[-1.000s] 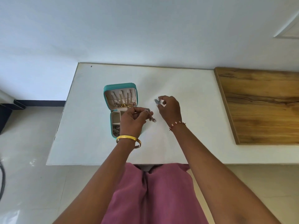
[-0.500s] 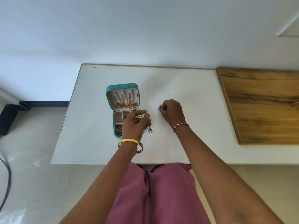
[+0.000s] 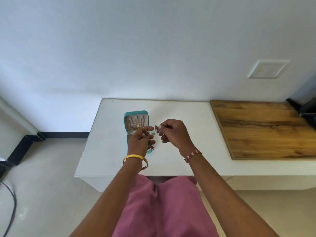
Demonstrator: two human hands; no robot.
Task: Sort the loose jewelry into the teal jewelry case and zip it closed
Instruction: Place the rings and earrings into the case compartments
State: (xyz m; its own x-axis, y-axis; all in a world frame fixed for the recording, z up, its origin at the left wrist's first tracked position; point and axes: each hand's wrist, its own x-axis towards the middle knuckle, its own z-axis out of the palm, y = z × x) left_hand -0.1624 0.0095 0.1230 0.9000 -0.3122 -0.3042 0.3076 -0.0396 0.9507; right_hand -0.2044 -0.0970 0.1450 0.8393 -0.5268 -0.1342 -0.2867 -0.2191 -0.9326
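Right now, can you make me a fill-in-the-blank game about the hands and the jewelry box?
1. The teal jewelry case lies ____ on the white table, not zipped.
2. The gold bangle is on the ____ wrist.
3. The right hand pinches a small silvery piece just ____ of the case.
4. The left hand holds dangly jewelry ____ the case.

Missing words: open; left; right; over

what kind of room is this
Probably a room in a home, not a workshop: a plain white wall, a tiled floor, and a white table holding an open jewelry case beside a wooden top.
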